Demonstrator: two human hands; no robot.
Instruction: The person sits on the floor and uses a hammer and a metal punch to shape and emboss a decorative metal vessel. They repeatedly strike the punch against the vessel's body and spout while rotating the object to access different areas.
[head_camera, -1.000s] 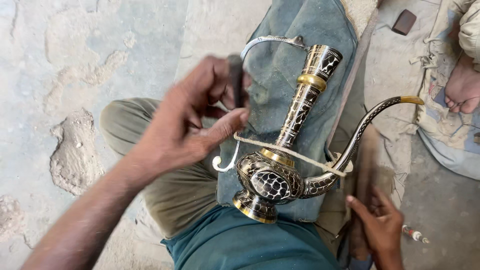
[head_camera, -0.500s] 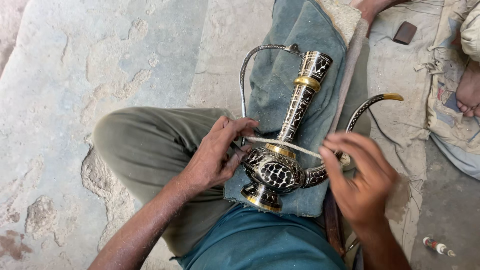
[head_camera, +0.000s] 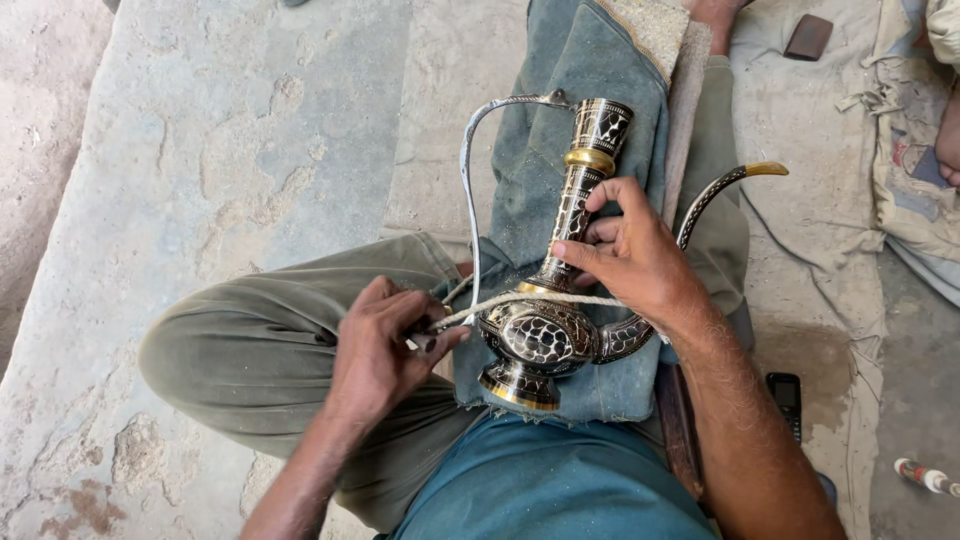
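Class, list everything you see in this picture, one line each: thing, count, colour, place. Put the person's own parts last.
Ornate metal jug: one, black, silver and gold, on the lap.
Cord: one, whitish, across the jug's shoulder.
Cloth: one, grey-blue, under the jug.
Phone: one, black, on the ground at right.
Dark flat object: one, brown, top right.
Concrete floor: grey, left.
Left hand: pinching the cord's end.
Right hand: gripping the jug's neck.

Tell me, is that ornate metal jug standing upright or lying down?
Lying down: the jug rests along a cloth on the person's lap.
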